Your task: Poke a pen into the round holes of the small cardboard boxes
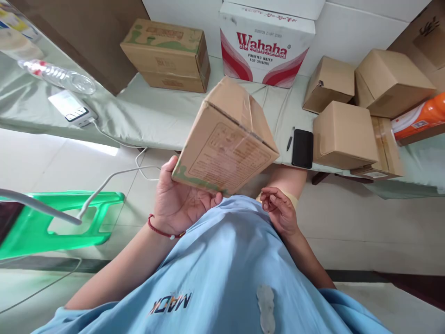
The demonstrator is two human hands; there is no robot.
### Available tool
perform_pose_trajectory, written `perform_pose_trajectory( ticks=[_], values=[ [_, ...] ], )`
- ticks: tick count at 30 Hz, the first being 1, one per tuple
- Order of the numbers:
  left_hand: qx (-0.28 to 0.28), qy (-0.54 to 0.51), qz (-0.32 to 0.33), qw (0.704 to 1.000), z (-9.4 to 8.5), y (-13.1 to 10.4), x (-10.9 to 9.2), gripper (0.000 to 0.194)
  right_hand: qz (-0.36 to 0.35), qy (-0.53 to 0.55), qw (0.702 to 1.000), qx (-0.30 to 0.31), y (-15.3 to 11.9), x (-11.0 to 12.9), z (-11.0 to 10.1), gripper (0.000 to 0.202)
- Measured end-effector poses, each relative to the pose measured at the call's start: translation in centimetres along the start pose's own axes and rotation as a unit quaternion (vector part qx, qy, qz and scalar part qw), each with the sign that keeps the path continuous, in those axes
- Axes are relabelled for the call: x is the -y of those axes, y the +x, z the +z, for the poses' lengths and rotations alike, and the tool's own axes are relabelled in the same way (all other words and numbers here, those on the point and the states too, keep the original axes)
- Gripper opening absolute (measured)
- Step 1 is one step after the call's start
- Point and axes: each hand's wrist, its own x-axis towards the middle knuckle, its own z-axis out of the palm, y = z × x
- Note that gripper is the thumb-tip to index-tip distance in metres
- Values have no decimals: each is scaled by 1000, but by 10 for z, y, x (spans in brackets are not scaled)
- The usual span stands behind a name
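Note:
A brown cardboard box (225,153) with printed text, a green pattern and clear tape along its top is held up tilted in front of me. My left hand (184,199), with a red bracelet on its wrist, grips the box's lower left corner from below, thumb at its edge. Some of the fingers are hidden under the box. Apart from the box, my right hand (280,208) hovers by my lap with its fingers loosely bent and parted, holding nothing.
On the cloth-covered table (153,120) stand a printed brown box (170,55), a white Wahaba box (264,48), several plain boxes, a black phone (302,148), a pen (289,143), a bottle (59,76) and a power bank (73,109). A green stool (100,204) stands left.

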Motion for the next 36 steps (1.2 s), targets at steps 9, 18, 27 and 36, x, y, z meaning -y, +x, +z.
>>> perform_pose_trajectory(
  ticks=[9, 18, 27, 36],
  values=[
    [83, 60, -70, 992, -43, 25, 12, 95, 23, 39, 999, -4, 1, -1, -1, 27],
    [90, 29, -57, 994, -51, 38, 23, 92, 30, 37, 999, -9, 2, -6, -3, 28],
    [80, 157, 60, 982, -76, 54, 32, 77, -53, 22, 998, -41, 14, 11, -8, 43],
    [166, 319, 93, 928, -62, 81, 19, 68, -138, -40, 989, -38, 28, 46, -17, 59]
  ],
)
